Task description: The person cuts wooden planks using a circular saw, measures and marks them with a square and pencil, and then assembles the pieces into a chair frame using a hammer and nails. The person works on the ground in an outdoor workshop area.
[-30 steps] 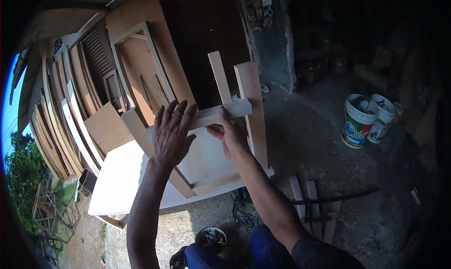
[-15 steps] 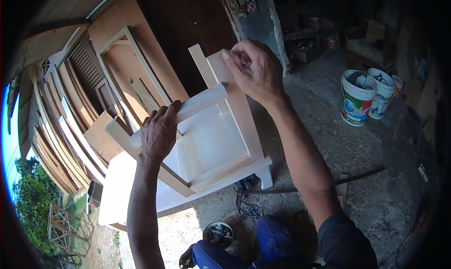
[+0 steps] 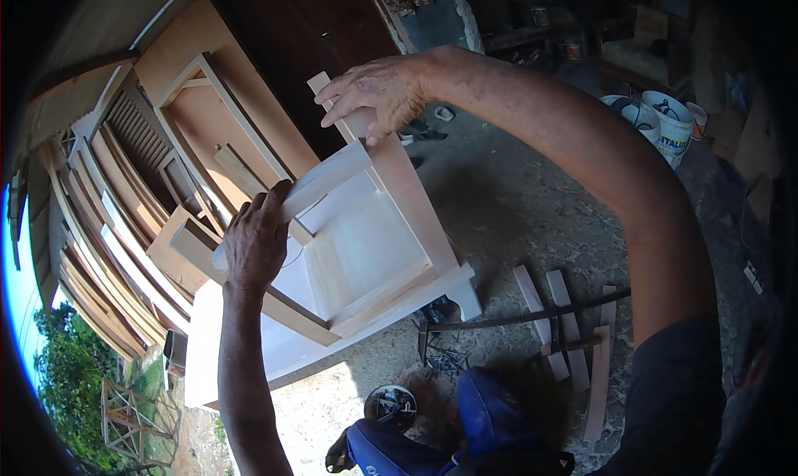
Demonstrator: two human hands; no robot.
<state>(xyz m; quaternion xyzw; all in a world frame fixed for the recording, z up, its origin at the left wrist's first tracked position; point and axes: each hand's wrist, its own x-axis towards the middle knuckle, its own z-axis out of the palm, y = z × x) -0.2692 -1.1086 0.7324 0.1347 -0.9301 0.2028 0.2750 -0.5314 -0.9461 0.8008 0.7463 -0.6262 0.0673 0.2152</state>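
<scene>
In front of me a pale wooden frame stands on a white-painted base [image 3: 399, 318] with a shaped foot. My left hand [image 3: 256, 241] is closed over a flat wooden rail [image 3: 328, 178], near its left end beside the slanting left upright [image 3: 303, 311]. The rail's other end meets the right upright [image 3: 411, 206]. My right hand [image 3: 378, 98] arches over the top of this upright, thumb on the near side and fingers spread toward a second post [image 3: 318, 81] behind. The upright's top lies between thumb and fingers; the palm's contact is hidden.
Several loose wood strips [image 3: 598, 376] and a dark bar [image 3: 515, 320] lie on the rough floor at right. A round container [image 3: 391, 405] sits by my knees. Buckets [image 3: 665, 127] stand far right. Long boards [image 3: 112, 218] and an open frame [image 3: 224, 127] lean at left.
My right hand has shifted left and turned over the upright's top, its bent fingers now spread. The left hand keeps its grip on the rail. The view has shifted, showing more strips at right.
</scene>
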